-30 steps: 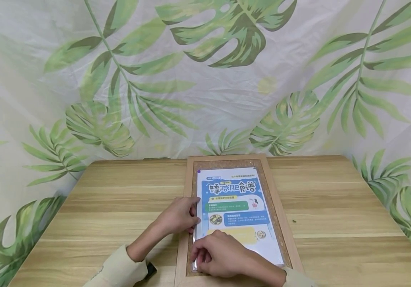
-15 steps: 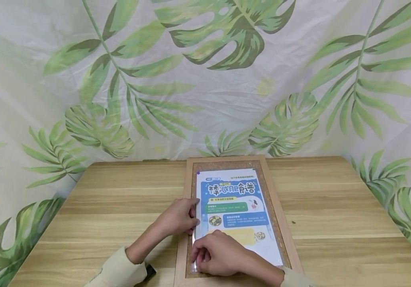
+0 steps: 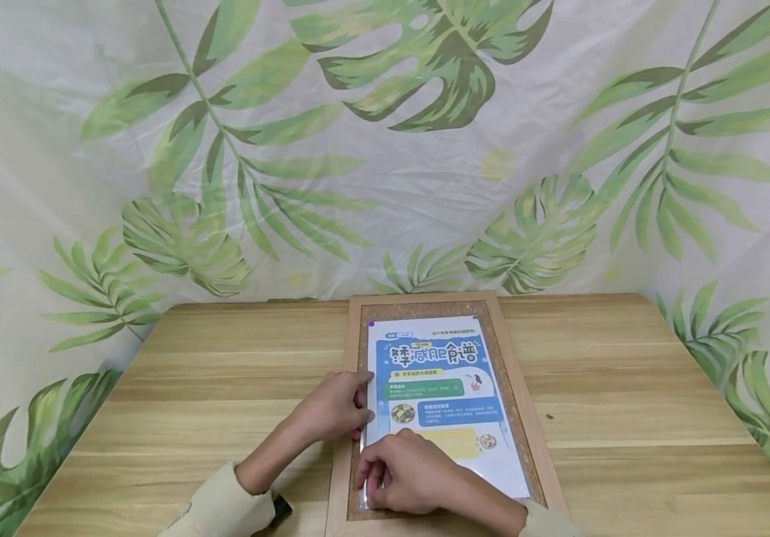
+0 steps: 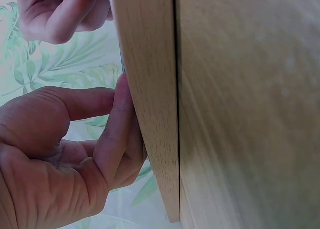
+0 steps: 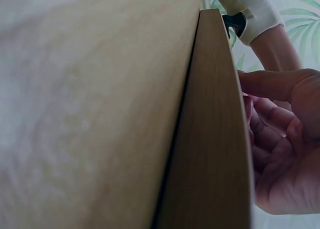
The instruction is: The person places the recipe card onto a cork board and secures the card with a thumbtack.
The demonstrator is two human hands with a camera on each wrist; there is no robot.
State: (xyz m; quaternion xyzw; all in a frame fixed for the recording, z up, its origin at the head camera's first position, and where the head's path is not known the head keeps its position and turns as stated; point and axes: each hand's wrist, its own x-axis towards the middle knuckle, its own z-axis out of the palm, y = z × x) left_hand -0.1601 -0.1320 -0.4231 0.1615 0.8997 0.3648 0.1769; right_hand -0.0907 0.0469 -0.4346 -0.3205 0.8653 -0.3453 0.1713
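Note:
A printed poster (image 3: pixel 440 406) with blue, green and yellow panels lies on a wood-framed corkboard (image 3: pixel 527 447), its glossy margin showing at the left. My left hand (image 3: pixel 333 405) touches the poster's left edge around mid-height, index finger and thumb spread along it. At the poster's lower-left corner is my right hand (image 3: pixel 412 473), fingers bent, thumb and index tips close together; I cannot tell whether they pinch anything. The left wrist view has the left hand (image 4: pixel 75 144) with fingertips right at the board's frame (image 4: pixel 147 89). A purple pin (image 3: pixel 371 324) marks the poster's upper-left corner.
The board lies on a wood-grain table (image 3: pixel 633 388). A leaf-patterned curtain (image 3: pixel 385 164) hangs behind it. Beside the left sleeve (image 3: pixel 224 503) a small black object (image 3: pixel 280 510) shows. A tiny dark speck (image 3: pixel 550 416) sits on the table to the right.
Both hands keep their places on the poster. The right hand has shifted very slightly left; the whole head view has moved a little.

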